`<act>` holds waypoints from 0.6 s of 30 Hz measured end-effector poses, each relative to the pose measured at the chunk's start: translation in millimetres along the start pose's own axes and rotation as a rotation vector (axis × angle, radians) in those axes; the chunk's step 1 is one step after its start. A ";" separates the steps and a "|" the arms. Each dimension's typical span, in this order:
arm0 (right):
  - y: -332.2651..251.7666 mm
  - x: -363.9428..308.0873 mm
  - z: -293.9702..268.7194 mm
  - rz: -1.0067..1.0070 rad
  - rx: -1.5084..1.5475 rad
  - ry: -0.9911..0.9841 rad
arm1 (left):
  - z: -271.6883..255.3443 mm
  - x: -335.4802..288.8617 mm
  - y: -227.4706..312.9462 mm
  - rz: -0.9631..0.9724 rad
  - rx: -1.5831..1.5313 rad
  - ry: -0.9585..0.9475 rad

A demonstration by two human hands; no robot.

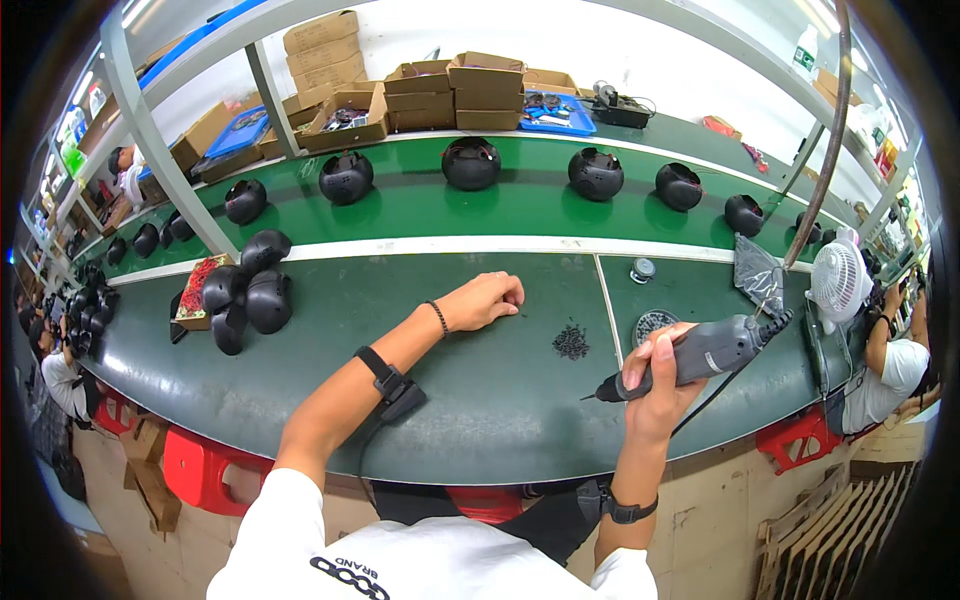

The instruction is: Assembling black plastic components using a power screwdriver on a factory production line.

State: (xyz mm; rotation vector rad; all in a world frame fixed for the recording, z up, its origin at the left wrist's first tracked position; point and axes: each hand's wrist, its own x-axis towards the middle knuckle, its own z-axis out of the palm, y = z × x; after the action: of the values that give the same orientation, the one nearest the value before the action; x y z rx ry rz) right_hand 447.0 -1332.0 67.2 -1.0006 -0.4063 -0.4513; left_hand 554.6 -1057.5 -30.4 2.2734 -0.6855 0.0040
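And here's the right hand [655,385], wrapped firmly around a dark grey electric screwdriver [715,350], out over the near right part of the green worktable [480,420]; the tool lies slanted, its thin bit pointing left and slightly down, the tip clear of any part. Over to the left hand [485,300]: it's down by the tabletop, fingers bent loosely inward, and whether anything is pinched between them cannot be told. Between the two hands sits a loose heap of tiny black screws [571,342], and just beyond the right hand, partly covered by it, a round greyish piece [652,322] whose contents are hard to make out. Further up, a small silvery cylindrical part [642,270] stands alone, with a dark plastic bag [758,272] and a white fan [840,280] off to the right. Look left now: curved black shells [268,300] cluster against a red patterned box [200,290]. Beyond the white rail [440,246], round black housings [471,165] are spaced out along a bright green belt [410,210], open at the top, and behind it come cardboard boxes [487,95] and a blue tray [556,114]. Out at the right edge, a co-worker in white [885,375] sits at the same bench.
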 end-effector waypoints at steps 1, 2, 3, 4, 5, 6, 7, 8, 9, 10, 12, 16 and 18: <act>-0.2 -0.5 -0.4 0.003 -0.001 0.003 | -1.1 -0.2 2.2 0.000 -0.002 -0.004; -0.4 -0.9 -0.6 0.005 -0.002 0.006 | -2.6 0.2 4.1 -0.017 -0.012 -0.012; -0.7 -1.2 -0.6 0.006 -0.004 0.010 | -3.5 0.5 6.3 -0.034 -0.022 -0.020; -0.7 -0.6 0.0 -0.003 0.002 -0.001 | -2.2 0.6 7.4 -0.034 -0.023 -0.021; -0.5 -0.3 0.7 -0.011 0.008 -0.011 | 0.4 0.4 9.0 0.010 0.004 -0.051; 0.0 -0.3 1.4 -0.010 0.008 -0.011 | 2.3 0.0 10.3 0.054 0.032 -0.081; 0.2 -0.4 3.2 -0.010 0.009 -0.004 | 3.4 -0.7 7.7 0.052 0.032 -0.079; 0.5 -0.6 5.6 -0.009 0.011 0.002 | 4.3 -1.8 4.9 0.095 0.110 -0.045; 0.8 -0.5 8.8 -0.005 0.013 -0.002 | 5.0 -4.3 2.0 0.137 0.188 -0.011; 0.4 0.6 9.3 -0.006 0.019 0.018 | 7.1 -5.1 7.8 0.140 0.182 -0.015; -1.2 4.0 11.4 -0.004 0.023 0.045 | 6.2 -13.5 37.0 -0.066 -0.311 -0.025; -10.8 9.4 25.3 -0.120 0.121 0.078 | 7.6 -58.0 96.2 -0.136 -0.867 0.000; -14.6 12.0 30.7 -0.145 0.298 0.039 | 5.5 -72.8 113.9 -0.085 -0.944 0.093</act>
State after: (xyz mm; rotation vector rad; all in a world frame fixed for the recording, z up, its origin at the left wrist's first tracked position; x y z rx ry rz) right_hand 445.6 -1314.2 98.4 -0.6755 -0.4966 -0.5228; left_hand 436.9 -1092.3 26.5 1.3774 -0.4054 -0.2096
